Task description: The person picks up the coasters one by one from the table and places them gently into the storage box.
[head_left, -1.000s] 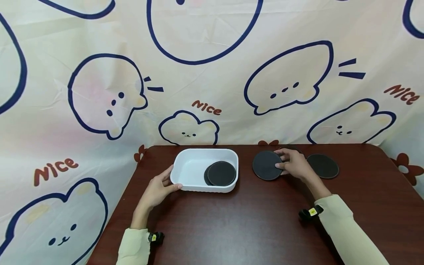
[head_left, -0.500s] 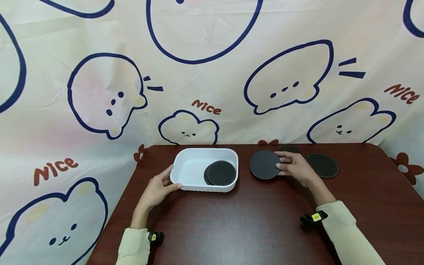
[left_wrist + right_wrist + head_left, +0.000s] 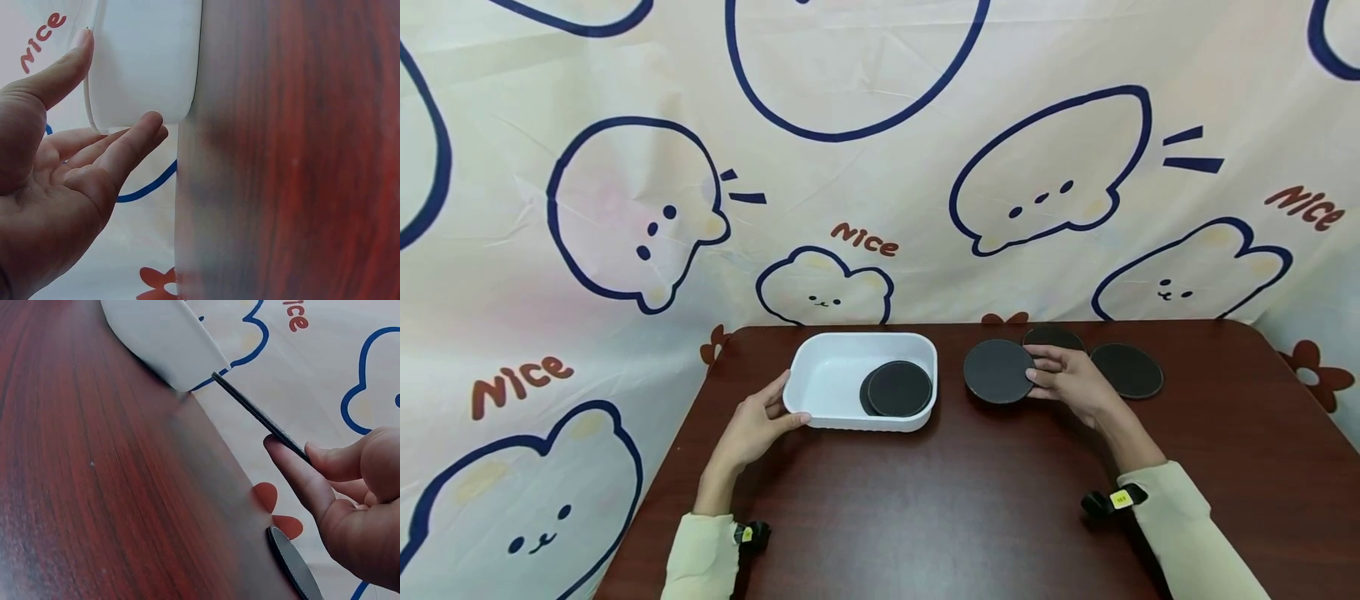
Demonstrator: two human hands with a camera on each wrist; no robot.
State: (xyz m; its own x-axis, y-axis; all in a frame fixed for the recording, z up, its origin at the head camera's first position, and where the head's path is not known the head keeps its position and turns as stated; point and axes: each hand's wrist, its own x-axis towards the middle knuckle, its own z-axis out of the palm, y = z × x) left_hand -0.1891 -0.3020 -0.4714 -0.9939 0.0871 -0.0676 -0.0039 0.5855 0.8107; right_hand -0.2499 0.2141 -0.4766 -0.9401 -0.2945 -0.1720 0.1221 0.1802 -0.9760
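My right hand (image 3: 1071, 383) pinches a round black coaster (image 3: 997, 372) by its right edge, thumb on top and fingers beneath. The right wrist view shows this coaster (image 3: 256, 412) edge-on, raised off the table. A white plastic basin (image 3: 823, 379) stands left of it, holding two overlapping black coasters (image 3: 900, 389) at its right end. At the basin's left end, my left hand (image 3: 760, 423) holds the corner, with the thumb at the front rim and the fingers against the side. In the left wrist view the fingertips (image 3: 150, 119) touch the basin's white wall.
Two more black coasters lie on the dark brown table (image 3: 880, 517): one coaster (image 3: 1054, 336) behind the right hand, another coaster (image 3: 1127, 371) to its right. A cartoon-printed cloth (image 3: 925, 167) hangs along the table's back edge.
My right hand has shifted the pinched coaster slightly left, uncovering more of the coaster behind it. The left hand and the basin have stayed in place.
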